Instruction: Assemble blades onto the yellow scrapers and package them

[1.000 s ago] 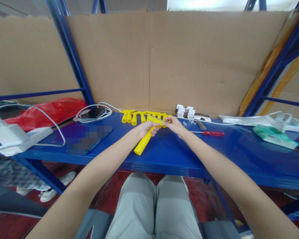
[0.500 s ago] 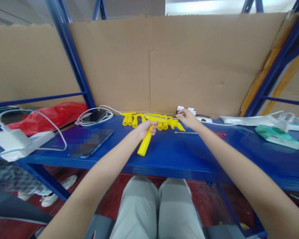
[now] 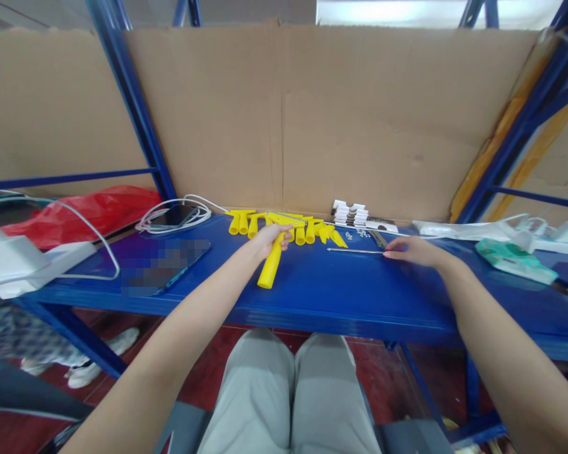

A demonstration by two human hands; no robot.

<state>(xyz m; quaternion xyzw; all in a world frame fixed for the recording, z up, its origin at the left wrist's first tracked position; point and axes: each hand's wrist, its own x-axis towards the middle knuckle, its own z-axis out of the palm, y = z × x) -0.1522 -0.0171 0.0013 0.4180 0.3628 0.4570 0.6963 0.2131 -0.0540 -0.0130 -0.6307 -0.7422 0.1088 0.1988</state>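
While the left hand (image 3: pixel 269 241) grips a yellow plastic handle (image 3: pixel 271 267) over the blue shelf (image 3: pixel 341 287), the right hand (image 3: pixel 413 251) touches the rear end of a screwdriver (image 3: pixel 355 251) whose shaft points left; I cannot tell whether its fingers are closed. More yellow handles (image 3: pixel 300 236) lie near the cardboard panel (image 3: pixel 360 126).

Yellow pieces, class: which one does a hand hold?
The yellow piece gripped by the left hand, nearest the front edge of the blue table. The other yellow pieces lie farther back, by the cardboard.
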